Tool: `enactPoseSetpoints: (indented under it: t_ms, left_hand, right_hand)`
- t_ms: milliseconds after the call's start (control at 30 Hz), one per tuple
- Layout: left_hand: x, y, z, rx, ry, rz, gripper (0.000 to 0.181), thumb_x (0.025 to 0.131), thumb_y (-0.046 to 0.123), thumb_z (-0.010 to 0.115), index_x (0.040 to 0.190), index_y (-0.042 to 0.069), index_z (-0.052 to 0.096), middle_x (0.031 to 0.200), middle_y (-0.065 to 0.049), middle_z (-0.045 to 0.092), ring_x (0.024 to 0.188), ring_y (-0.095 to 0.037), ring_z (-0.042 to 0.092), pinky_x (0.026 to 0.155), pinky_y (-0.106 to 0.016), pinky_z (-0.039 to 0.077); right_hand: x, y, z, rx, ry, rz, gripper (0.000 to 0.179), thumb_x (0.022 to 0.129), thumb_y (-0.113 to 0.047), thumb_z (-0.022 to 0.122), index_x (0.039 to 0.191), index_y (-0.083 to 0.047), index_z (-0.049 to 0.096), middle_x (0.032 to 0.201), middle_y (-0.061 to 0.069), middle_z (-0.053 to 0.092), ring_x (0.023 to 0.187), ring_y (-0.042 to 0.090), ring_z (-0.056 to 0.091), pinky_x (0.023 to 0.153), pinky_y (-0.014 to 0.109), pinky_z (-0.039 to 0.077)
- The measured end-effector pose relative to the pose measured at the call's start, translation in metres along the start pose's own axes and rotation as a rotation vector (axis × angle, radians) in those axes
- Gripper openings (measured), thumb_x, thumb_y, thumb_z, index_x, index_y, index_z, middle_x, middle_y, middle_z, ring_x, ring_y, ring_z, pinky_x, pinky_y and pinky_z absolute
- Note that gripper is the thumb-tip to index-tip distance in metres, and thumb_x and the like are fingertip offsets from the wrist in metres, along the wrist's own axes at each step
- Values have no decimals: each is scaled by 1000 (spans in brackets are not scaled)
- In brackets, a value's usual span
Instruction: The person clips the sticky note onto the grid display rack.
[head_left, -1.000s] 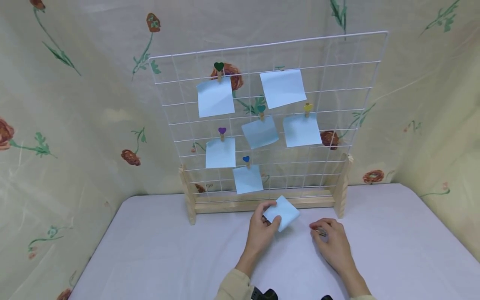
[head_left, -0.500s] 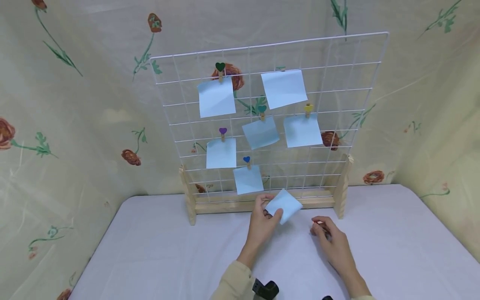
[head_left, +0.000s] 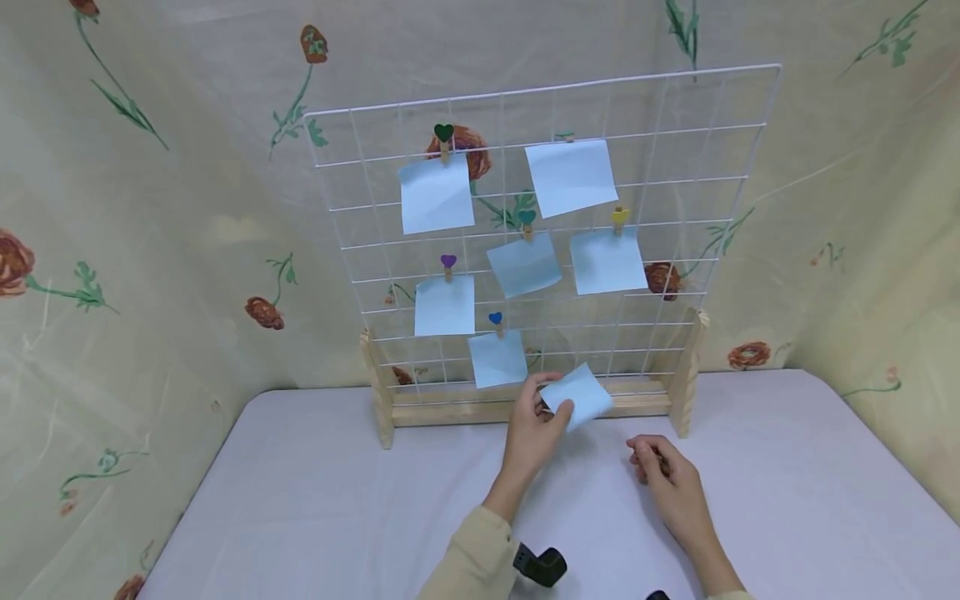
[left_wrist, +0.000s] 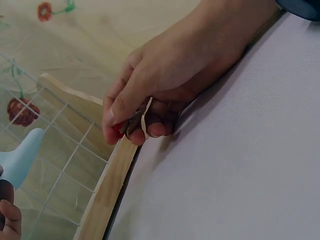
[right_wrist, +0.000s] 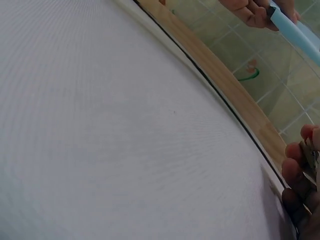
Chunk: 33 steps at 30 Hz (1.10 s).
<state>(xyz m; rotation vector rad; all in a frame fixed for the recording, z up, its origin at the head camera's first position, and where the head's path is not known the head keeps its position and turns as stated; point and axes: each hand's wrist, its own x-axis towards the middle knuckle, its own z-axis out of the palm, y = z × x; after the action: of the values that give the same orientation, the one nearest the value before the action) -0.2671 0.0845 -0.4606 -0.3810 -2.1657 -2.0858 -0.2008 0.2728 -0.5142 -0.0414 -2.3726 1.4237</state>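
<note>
My left hand (head_left: pixel 534 433) pinches a light blue paper note (head_left: pixel 583 398) between thumb and fingers, held up before the foot of a white wire grid (head_left: pixel 777 67). A small dark bit shows at the edge of the note, by the fingers. To the right, low over the table, my right hand (head_left: pixel 675 483) holds a small wooden clothespin (left_wrist: pixel 145 122) in its curled fingers. A red part (left_wrist: pixel 118 131) shows at the fingertips in the left wrist view. Pegged notes hang on the grid, such as one under a blue heart clothespin (head_left: pixel 496 319).
The grid stands in a wooden base (head_left: pixel 450 412) at the back of the white-covered table (head_left: pixel 315 492). Higher up hang more blue notes (head_left: pixel 437 196) on heart-topped clothespins. A flower-printed curtain (head_left: pixel 187 250) encloses the table at the back and sides.
My left hand has moved up and slightly right with the note, closer to the grid, and the note has tilted. My right hand has shifted slightly right, its fingers covering more of the clothespin.
</note>
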Motion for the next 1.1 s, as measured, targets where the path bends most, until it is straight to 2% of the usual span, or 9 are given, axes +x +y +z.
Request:
enactPoseSetpoints:
  t_ms: [167, 300, 467, 600, 733, 933, 1100]
  left_hand:
    - [-1, 19, 0, -5, -17, 22, 38, 87, -1, 62, 122, 10, 56, 110, -14, 65, 84, -12, 59, 67, -15, 47]
    - [-2, 33, 0, -19, -29, 55, 36, 86, -3, 59, 121, 4, 56, 106, -19, 61, 78, -14, 56, 62, -14, 46]
    - [7, 23, 4, -7, -14, 75, 37, 86, 0, 61, 121, 11, 58, 101, -14, 62, 73, -8, 53, 59, -14, 44]
    - [16, 14, 6, 4, -8, 82, 39, 87, 3, 63, 120, 21, 59, 102, -9, 64, 75, -6, 54, 61, -16, 46]
    - [21, 15, 6, 15, -12, 93, 38, 87, 4, 63, 120, 21, 59, 104, -8, 64, 78, -7, 57, 62, -17, 48]
    - [27, 17, 8, 34, -12, 106, 39, 87, 4, 62, 123, 16, 57, 106, -8, 64, 78, -5, 57, 62, -16, 48]
    - [31, 19, 9, 55, -15, 145, 39, 87, 5, 62, 123, 17, 58, 99, -5, 63, 74, -4, 55, 60, -15, 47]
  right_hand:
    - [-1, 3, 2, -22, 28, -35, 27, 97, -21, 53, 119, -7, 60, 100, 9, 65, 79, -6, 56, 69, 10, 44]
    - [-1, 5, 2, -61, 50, -8, 25, 98, -26, 50, 113, -11, 64, 103, 6, 66, 82, -9, 53, 70, 10, 42]
    - [-1, 3, 1, -43, 86, 21, 24, 98, -27, 50, 109, -13, 66, 94, 8, 66, 75, -1, 55, 66, 13, 43]
    - [0, 2, 1, 36, 96, 19, 24, 96, -21, 56, 112, -8, 66, 98, 9, 70, 81, -5, 61, 70, 9, 47]
    - [2, 1, 1, 118, 96, 37, 25, 94, -18, 58, 113, -3, 64, 97, 1, 71, 83, -9, 62, 72, 9, 49]
    - [4, 0, 3, 224, 103, 68, 26, 92, -14, 61, 111, 2, 64, 89, -17, 68, 82, -7, 64, 72, 12, 52]
    - [6, -5, 1, 256, 132, 70, 25, 91, -12, 62, 111, 3, 64, 86, -21, 68, 80, -6, 65, 71, 11, 51]
